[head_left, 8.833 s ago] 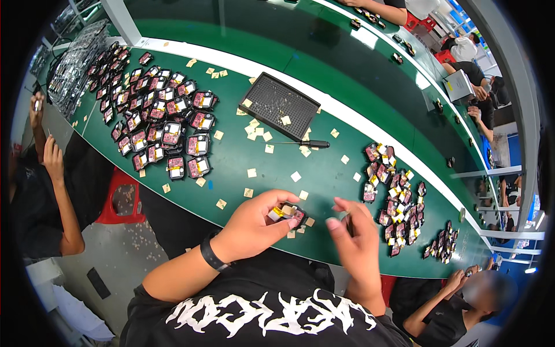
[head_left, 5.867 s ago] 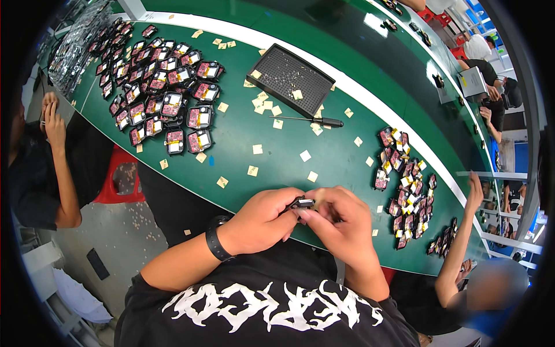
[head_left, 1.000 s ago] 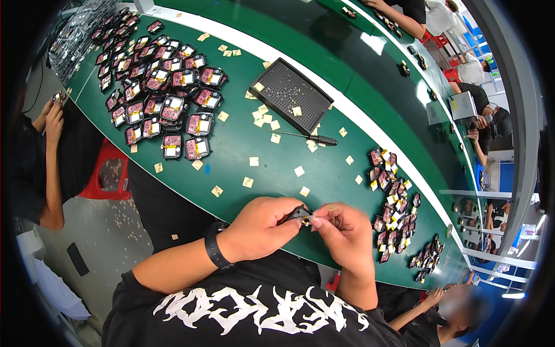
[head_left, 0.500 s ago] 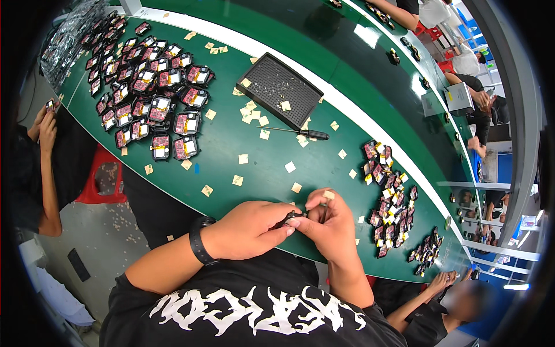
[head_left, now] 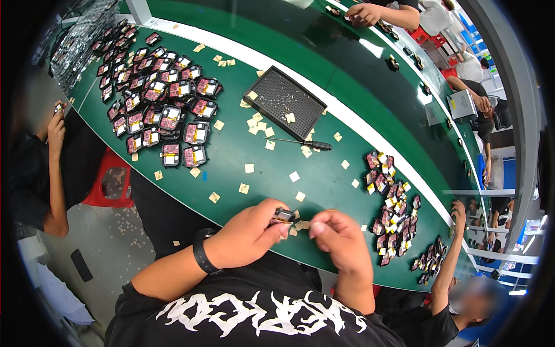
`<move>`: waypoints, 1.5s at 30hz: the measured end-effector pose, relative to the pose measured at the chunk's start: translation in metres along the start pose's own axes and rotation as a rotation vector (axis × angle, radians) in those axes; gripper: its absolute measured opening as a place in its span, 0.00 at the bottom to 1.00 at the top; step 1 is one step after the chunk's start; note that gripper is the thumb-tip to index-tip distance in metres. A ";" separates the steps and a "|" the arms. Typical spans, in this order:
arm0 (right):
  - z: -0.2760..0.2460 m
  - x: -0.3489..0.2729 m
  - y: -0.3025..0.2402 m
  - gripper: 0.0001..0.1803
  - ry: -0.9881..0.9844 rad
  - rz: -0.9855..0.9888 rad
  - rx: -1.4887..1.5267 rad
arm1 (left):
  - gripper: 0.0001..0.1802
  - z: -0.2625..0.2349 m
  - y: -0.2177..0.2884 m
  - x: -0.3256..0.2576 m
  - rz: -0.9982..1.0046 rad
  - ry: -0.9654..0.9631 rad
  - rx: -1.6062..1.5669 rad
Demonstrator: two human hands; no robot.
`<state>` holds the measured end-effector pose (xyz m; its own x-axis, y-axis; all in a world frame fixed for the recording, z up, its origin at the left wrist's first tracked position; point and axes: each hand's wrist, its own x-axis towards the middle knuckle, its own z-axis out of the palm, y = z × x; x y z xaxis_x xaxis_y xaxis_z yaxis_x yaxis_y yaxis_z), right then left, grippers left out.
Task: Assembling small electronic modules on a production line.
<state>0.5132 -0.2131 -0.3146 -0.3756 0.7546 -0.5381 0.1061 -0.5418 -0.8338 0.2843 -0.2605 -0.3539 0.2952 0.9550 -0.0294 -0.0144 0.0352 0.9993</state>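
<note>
In my left hand is a small black electronic device, its fingers wrapped round the casing; part of a circuit board shows near the thumb. My right hand is just to the right of it, apart from the device, thumb and forefinger pinched together. A cream paper piece shows between the hands by the right fingertips; I cannot tell whether they grip it or it lies on the green table. More cream paper squares are scattered beyond my hands.
A large heap of black-cased devices lies left, a smaller heap right. Further off are a black perforated tray and a screwdriver. Co-workers' hands are at left; a person's raised arm is at right.
My hands have parted: the right has drawn away from the device, and the left has turned so its board shows. The cream paper seen on my right forefinger no longer shows there.
</note>
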 end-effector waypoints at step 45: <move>-0.010 0.000 0.031 0.13 0.449 -0.350 -0.065 | 0.16 0.005 -0.002 0.025 -0.318 0.069 -0.571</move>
<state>0.5262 -0.2264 -0.3416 0.0282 0.9759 -0.2165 0.1073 -0.2183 -0.9700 0.2961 -0.2377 -0.3563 0.3069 0.8883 -0.3417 -0.4469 0.4515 0.7723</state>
